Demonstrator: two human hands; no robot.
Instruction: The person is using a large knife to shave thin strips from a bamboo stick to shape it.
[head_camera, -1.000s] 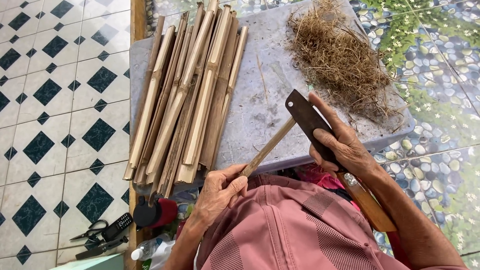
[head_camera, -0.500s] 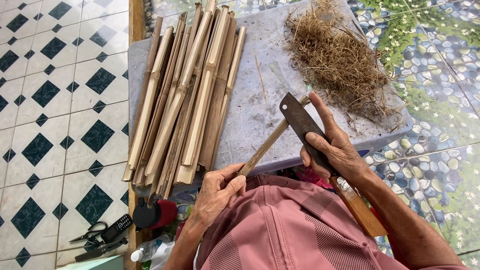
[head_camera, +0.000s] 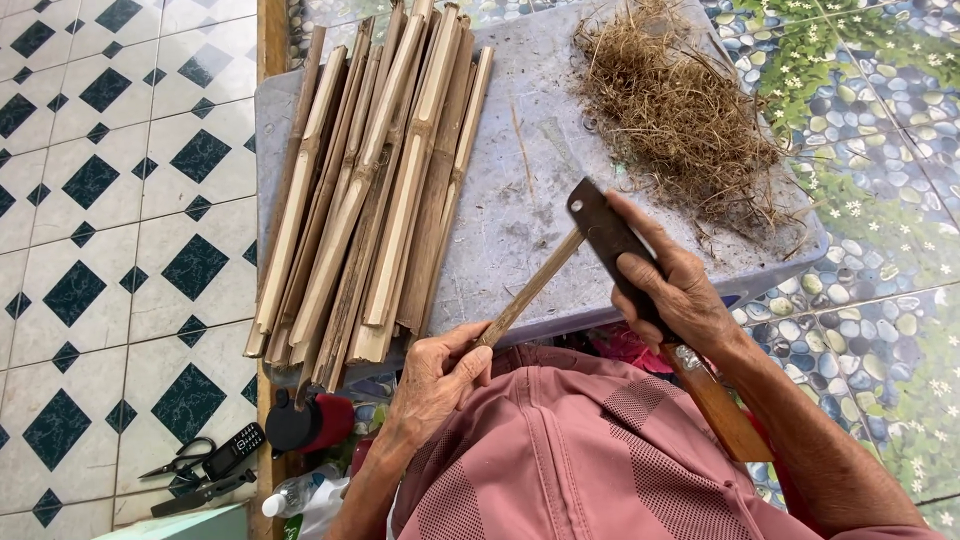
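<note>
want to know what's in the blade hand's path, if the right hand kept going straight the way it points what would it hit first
The right hand points up and left along the knife, whose blade already meets the bamboo strip. Past that lies the grey table, then probably the bamboo stack; depth is unclear.

Grey work table (head_camera: 520, 190) over tiled floor (head_camera: 110, 230).
Left half of table: bundle of split bamboo slats (head_camera: 375, 190), laid lengthwise, near ends overhanging the near edge. Far right corner: heap of dry fibrous shavings (head_camera: 680, 110); loose strands scattered around it. On the floor, near left: scissors (head_camera: 180, 462), a dark handset (head_camera: 232, 450) just beside them.
</note>
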